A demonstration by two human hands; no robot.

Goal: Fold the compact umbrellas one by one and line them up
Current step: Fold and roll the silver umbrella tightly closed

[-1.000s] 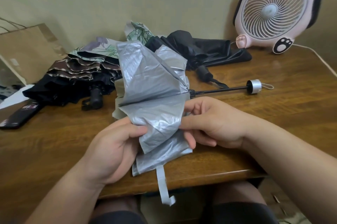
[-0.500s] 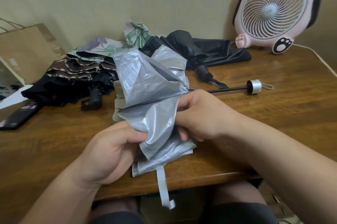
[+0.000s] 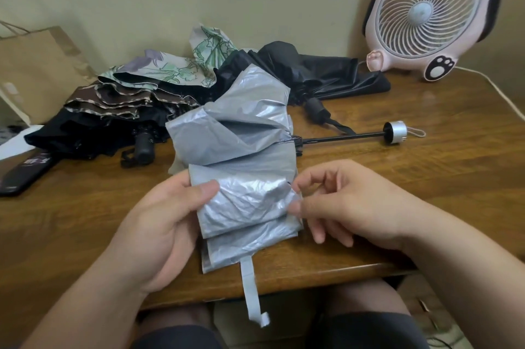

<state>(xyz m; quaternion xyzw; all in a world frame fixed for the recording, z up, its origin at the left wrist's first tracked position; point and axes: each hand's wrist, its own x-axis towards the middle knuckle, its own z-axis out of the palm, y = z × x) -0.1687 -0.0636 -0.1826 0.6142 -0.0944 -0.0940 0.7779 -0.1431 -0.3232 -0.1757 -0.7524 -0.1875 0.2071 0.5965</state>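
Note:
A silver compact umbrella (image 3: 241, 150) lies across the middle of the wooden table (image 3: 426, 178), its canopy half gathered into flat pleats. Its thin black shaft ends in a silver handle (image 3: 395, 132) pointing right. My left hand (image 3: 162, 223) grips the pleated canopy from the left, thumb on top. My right hand (image 3: 343, 206) pinches the canopy's right edge between thumb and fingertips. The closing strap (image 3: 251, 294) hangs over the table's front edge. Behind lie unfolded umbrellas: a floral one (image 3: 170, 67), a brown-trimmed one (image 3: 113, 101) and a black one (image 3: 326, 73).
A pink animal-shaped desk fan (image 3: 431, 10) stands at the back right, its white cord running along the right edge. A brown paper bag (image 3: 37, 70) leans at the back left. A dark phone (image 3: 25, 172) lies at the left edge.
My right hand has let go of the upper folds near the shaft and moved down to the canopy's right edge. The lower panels now lie flatter under my left thumb.

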